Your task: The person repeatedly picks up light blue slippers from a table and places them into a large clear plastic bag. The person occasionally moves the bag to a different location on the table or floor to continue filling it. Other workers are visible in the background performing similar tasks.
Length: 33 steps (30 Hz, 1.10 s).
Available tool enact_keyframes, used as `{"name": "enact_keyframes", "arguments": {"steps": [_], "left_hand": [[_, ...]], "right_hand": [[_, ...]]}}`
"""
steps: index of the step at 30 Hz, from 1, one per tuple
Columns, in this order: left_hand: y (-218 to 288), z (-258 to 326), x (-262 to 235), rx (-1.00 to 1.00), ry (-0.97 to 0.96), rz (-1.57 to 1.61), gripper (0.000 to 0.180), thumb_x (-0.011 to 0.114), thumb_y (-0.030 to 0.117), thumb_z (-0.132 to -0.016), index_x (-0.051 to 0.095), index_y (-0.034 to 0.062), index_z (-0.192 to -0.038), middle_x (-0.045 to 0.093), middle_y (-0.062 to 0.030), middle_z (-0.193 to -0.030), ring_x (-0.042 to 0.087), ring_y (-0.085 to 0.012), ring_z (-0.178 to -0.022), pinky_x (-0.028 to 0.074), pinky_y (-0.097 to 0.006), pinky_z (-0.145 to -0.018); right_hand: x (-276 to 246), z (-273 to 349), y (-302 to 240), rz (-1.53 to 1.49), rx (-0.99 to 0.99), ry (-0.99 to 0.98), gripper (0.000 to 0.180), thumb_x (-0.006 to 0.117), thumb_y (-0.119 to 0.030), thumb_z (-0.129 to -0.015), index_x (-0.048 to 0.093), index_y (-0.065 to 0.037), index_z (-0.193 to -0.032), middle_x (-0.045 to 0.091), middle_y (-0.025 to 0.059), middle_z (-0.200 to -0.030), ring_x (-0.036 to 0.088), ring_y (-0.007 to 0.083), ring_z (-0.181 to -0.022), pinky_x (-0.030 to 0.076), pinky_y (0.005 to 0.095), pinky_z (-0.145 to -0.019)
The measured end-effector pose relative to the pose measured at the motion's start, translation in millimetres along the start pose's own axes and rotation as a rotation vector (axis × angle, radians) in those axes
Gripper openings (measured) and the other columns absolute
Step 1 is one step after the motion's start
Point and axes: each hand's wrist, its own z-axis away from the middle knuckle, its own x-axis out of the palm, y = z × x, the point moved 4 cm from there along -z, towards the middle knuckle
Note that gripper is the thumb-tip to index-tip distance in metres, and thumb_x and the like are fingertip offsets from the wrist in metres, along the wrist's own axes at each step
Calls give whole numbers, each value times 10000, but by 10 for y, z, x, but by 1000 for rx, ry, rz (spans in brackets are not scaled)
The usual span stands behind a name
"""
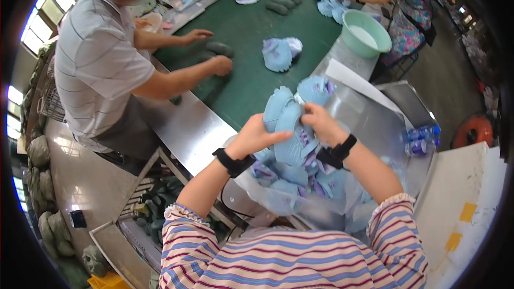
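Note:
My left hand [261, 136] is closed on a small stack of light blue shoe uppers [282, 111], thumb across the front and fingers behind. My right hand [323, 124] pinches at the right side of the same stack, its fingertips partly hidden. Just above it, another blue upper with a purple inside [316, 91] lies at the conveyor's near end; whether my fingers touch it I cannot tell. Below both hands, a clear plastic bag [321, 206] holds many loose blue and purple uppers [289, 174]. One more pair of uppers [278, 54] rests farther up the green belt [251, 96].
At the left, a person [101, 59] handles dark green shoe lasts [219, 49] on the belt. A green basin [365, 35] stands on the right edge, near another seated person [404, 10]. Plastic bottles [423, 140] lie at the right. A rack with lasts [155, 208] is low left.

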Motion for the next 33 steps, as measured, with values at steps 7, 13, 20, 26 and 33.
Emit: {"name": "enact_keyframes", "arguments": {"steps": [7, 13, 20, 26, 33], "left_hand": [[-865, -1375, -1779, 39, 785, 625, 299, 606, 152, -782, 540, -46, -996, 596, -77, -840, 587, -168, -718, 458, -284, -533], [-874, -1583, -2225, -210, 743, 532, 385, 483, 262, -858, 472, -21, -1119, 601, -90, -959, 598, -259, -784, 448, -288, -561], [-245, -131, 304, -66, -727, 36, 380, 605, 282, -800, 530, 47, -1088, 586, -95, -1048, 567, -228, -960, 437, -327, -828], [-1198, 871, 415, -179, -196, -1035, 717, 733, 276, -635, 394, 66, -1231, 524, -149, -1137, 525, -314, -1029, 425, -481, -800], [-1012, 1760, 547, -436, -363, -1140, 980, 806, 185, -495, 307, 99, -1335, 315, -140, -1363, 244, -366, -1288, 367, -528, -926]], "right_hand": [[-51, 135, -310, 76, -319, 220, 475, 586, -91, -787, 370, -18, -1203, 440, 117, -1187, 496, 210, -1056, 445, 305, -817], [206, 755, -29, 402, -30, -324, 229, 518, -100, -810, 531, -15, -1022, 571, 96, -985, 562, 184, -941, 472, 292, -721], [261, 612, 737, 931, -458, -104, 313, 448, -53, -754, 534, 0, -1051, 557, 225, -966, 551, 384, -847, 453, 442, -755], [-51, 254, 481, 1060, -316, -3, 258, 534, -66, -723, 594, -19, -970, 608, 172, -915, 572, 341, -852, 456, 415, -759], [526, 705, 861, 1426, -487, -133, 611, 744, -288, -596, 526, -44, -1112, 556, 164, -1029, 478, 331, -1048, 458, 404, -786]]}}
